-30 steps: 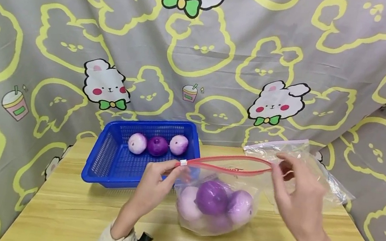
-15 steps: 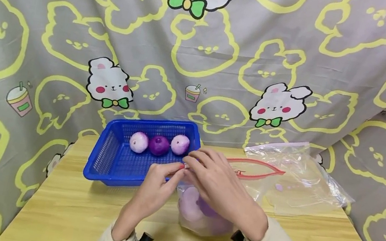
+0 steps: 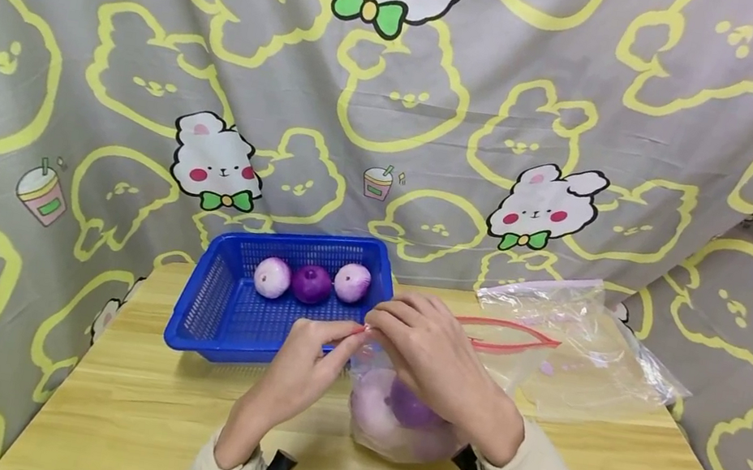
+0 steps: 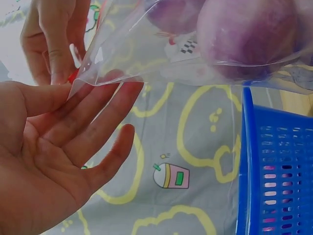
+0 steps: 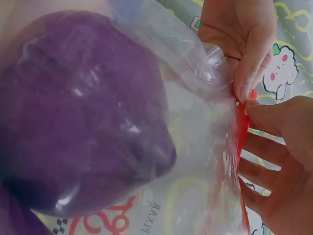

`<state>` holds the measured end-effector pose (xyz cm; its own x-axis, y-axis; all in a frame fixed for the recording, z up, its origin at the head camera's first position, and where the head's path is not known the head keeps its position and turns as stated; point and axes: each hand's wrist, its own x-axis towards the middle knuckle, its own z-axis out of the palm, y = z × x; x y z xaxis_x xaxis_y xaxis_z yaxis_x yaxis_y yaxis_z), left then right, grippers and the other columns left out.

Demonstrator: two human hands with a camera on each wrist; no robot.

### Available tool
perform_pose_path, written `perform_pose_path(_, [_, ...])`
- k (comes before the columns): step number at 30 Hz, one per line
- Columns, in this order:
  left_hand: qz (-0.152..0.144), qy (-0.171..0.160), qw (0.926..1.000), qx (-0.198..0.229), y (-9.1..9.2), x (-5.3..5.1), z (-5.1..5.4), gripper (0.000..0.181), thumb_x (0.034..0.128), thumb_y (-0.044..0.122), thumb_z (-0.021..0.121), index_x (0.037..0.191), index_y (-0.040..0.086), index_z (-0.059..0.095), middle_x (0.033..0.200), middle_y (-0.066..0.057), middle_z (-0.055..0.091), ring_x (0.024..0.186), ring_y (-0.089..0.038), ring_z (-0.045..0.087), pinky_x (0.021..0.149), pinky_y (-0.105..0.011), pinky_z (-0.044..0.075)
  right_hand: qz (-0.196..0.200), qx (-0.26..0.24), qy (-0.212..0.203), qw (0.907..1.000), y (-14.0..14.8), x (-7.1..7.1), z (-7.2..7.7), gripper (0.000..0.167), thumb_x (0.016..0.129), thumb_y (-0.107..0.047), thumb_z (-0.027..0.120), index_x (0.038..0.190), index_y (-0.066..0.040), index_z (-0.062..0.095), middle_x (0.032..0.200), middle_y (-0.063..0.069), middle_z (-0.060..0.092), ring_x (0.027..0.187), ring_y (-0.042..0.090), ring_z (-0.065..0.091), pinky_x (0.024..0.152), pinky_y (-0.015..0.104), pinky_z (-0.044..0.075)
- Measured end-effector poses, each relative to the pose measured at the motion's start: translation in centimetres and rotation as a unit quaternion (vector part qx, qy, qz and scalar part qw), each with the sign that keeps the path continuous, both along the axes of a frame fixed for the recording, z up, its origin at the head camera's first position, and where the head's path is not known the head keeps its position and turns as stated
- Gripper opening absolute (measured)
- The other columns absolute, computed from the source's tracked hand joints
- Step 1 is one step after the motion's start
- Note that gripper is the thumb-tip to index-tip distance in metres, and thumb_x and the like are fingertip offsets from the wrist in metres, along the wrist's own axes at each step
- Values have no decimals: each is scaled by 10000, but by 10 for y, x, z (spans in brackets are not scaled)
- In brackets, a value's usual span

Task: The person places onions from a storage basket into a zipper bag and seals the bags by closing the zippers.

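Observation:
A clear zip bag (image 3: pixel 372 356) holding several onions (image 3: pixel 370 402) stands on the table, with its red zip (image 3: pixel 515 338) gaping on the right side. My left hand (image 3: pixel 304 367) pinches the zip's left corner between thumb and forefinger; its other fingers extend behind the film in the left wrist view. Right beside it, my right hand (image 3: pixel 435 355) reaches across the bag and pinches the zip's left end with thumb and fingers, where a small pale slider partly shows. In the right wrist view a dark purple onion (image 5: pixel 83 112) bulges against the film. My right hand hides part of the bag.
Behind my left hand, a blue plastic basket (image 3: pixel 181 319) contains 3 onions (image 3: pixel 312 285). Another clear zip bag (image 3: pixel 591 376) lies flat at the back right of the wooden table (image 3: pixel 113 407). A patterned grey curtain (image 3: pixel 437 130) hangs directly behind.
My right hand has left the zip's right end, crossed leftward over the bag and taken hold beside my left hand. The left hand keeps its pinch on the corner.

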<state>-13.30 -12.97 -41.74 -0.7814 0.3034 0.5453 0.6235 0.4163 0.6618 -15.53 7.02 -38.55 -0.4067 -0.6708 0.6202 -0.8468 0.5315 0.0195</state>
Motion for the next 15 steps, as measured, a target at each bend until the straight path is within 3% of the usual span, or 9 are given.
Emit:
perform_pose_path(7, [19,-93,9999,-105,-3,1,1,205,1017,206,579,1053,137,768,880,-9,752,708,-57,661,568,-222,504,42,-54,-73,9999,1,-1,-1,136,934,-132,692,1066,-115,722,1040,-10,711,1031,210,620,926,378,477])
perform_pose_path(11, [85,-146,9998,-113,-4,1,1,204,1014,233,584,1051,162,771,758,13,710,544,-24,534,456,-228,415,-55,-139,-221,9996,5,-2,-2,142,927,-128,700,1067,-112,724,1029,-8,712,1013,208,622,917,379,485])
perform_pose_path(15, [124,-239,9995,-140,-6,1,2,196,1014,219,584,1031,162,771,715,34,680,481,-10,452,411,-226,357,-103,-149,-351,9992,7,-3,-3,155,931,-133,699,1083,-112,721,988,-14,706,967,187,626,896,371,492])
